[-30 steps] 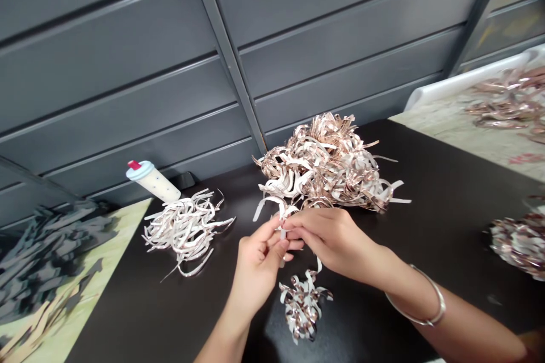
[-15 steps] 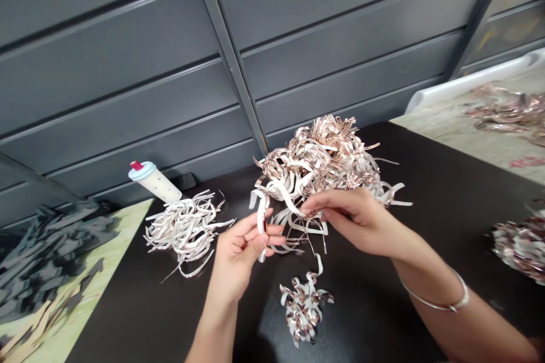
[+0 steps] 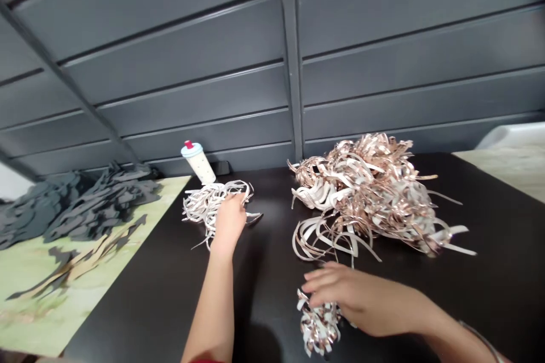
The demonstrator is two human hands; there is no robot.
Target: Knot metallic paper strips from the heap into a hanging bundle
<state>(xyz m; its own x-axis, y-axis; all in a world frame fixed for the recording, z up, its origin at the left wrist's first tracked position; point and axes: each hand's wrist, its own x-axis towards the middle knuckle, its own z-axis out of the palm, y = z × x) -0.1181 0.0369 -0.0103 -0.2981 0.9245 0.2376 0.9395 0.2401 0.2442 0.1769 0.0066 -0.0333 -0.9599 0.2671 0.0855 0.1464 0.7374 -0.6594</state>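
My left hand point(image 3: 230, 216) reaches over a heap of white-and-rose-gold strips point(image 3: 200, 204) on the left of the dark table, touching its right side. Its fingertips are hidden by the back of the hand and by motion, so any strip in them does not show. Above a small heap of short, curled shiny pieces point(image 3: 320, 329) near the front is my right hand point(image 3: 361, 298), its fingers stretched out and a little apart, with nothing visibly gripped. A large tangled pile of rose-gold and white strips point(image 3: 374, 193) lies behind it.
A cream bottle point(image 3: 200, 164) with a blue lid and red spout stands behind the left heap, a small black object point(image 3: 220, 168) beside it. Dark grey cut pieces point(image 3: 102, 204) and tan ones lie on a greenish surface point(image 3: 46, 317) at left. A grey panelled wall point(image 3: 204, 79) closes the back.
My left hand went from holding a strip in mid-air to the left heap. My right hand left the large pile and came down to the small heap. The view turned left.
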